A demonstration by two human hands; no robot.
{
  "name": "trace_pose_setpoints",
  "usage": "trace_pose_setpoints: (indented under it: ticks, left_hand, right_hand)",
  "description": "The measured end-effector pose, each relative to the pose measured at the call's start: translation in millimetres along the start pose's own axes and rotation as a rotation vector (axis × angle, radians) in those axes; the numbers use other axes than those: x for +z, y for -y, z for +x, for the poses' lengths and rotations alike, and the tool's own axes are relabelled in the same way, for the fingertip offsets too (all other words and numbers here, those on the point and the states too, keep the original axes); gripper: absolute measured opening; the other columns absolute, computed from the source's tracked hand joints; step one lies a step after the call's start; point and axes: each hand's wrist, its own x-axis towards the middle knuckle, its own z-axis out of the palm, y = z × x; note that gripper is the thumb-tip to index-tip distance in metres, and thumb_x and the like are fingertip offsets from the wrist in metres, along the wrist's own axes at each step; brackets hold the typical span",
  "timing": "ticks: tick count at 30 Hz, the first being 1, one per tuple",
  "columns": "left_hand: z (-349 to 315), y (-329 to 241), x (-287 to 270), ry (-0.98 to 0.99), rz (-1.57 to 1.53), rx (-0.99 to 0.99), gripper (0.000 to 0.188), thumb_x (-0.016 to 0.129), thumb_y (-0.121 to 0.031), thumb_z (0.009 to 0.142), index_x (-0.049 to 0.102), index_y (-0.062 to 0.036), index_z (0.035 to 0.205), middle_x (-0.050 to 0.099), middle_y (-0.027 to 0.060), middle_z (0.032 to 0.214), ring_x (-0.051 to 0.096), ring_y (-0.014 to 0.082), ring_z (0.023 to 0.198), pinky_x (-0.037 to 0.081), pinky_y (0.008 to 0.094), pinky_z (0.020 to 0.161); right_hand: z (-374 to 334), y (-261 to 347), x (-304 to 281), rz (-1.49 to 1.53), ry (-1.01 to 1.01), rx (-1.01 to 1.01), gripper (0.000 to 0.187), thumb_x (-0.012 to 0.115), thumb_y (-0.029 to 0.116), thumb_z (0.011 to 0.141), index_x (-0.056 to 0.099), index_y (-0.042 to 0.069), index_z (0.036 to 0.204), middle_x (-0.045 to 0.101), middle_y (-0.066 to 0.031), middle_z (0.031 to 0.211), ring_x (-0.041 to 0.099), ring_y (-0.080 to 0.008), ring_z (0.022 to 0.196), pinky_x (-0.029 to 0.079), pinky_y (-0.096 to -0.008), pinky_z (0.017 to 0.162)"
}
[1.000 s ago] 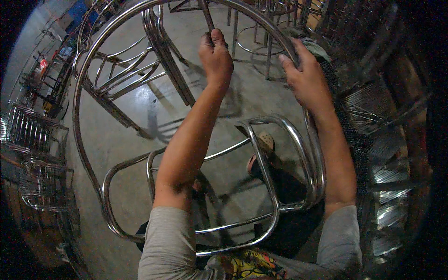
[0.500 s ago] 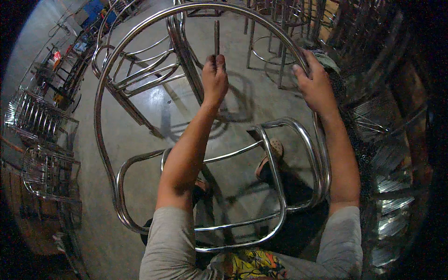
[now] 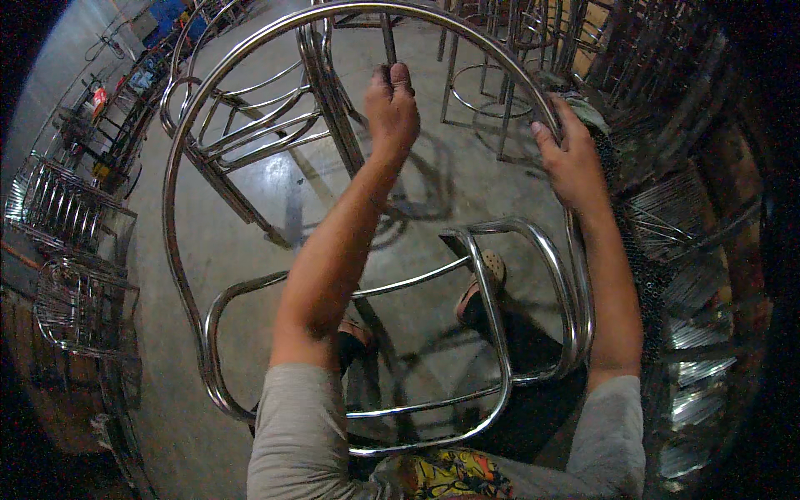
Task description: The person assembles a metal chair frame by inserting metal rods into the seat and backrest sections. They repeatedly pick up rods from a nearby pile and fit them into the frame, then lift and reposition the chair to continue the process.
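A shiny bent-tube chair frame (image 3: 173,179) stands before me, its big rounded hoop arching across the view and its seat loops low, by my legs. My right hand (image 3: 571,154) is closed around the hoop's upper right side, with the thumb on the inner side. Inside the hoop, my left hand (image 3: 392,112) is raised in a fist around a slim dark metal rod (image 3: 389,42). The rod points away from me, and its far end reaches close to the top of the hoop. Its lower end is hidden in my fist.
Another tube chair frame (image 3: 312,108) stands just beyond the hoop. Round-ringed metal stools (image 3: 492,108) are at the far right. Stacked metal frames (image 3: 62,208) line the left, and bundles of metal parts (image 3: 700,392) lie along the right. My feet are on the concrete floor below.
My left hand has moved farther away with the rod, toward the top of the hoop. The hoop has shifted slightly, and my right hand stays on it.
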Motion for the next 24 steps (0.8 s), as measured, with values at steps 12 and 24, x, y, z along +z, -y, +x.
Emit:
trace_pose_setpoints:
  ticks: [12, 24]
  left_hand:
    - [-8, 4, 54, -0.14, -0.371, -0.086, 0.041, 0.053, -0.044, 0.098, 0.054, -0.0065, 0.083, 0.051, -0.0009, 0.064, 0.044, 0.0091, 0.055, 0.035, 0.0289, 0.05]
    - [-63, -30, -96, 0.107, 0.626, 0.007, 0.032, 0.048, -0.032, 0.099, 0.056, -0.0014, 0.099, 0.063, 0.0297, 0.094, 0.06, 0.0479, 0.091, 0.046, 0.051, 0.074]
  right_hand:
    - [3, -9, 2, -0.017, -0.039, -0.004, 0.051, 0.059, 0.023, 0.093, 0.046, -0.002, 0.136, 0.061, -0.021, 0.123, 0.058, -0.0257, 0.114, 0.041, -0.0338, 0.099]
    - [-16, -27, -1, 0.001, 0.037, -0.142, 0.066, 0.061, 0.031, 0.091, 0.034, 0.006, 0.145, 0.051, -0.0208, 0.137, 0.051, -0.033, 0.125, 0.039, -0.0386, 0.103]
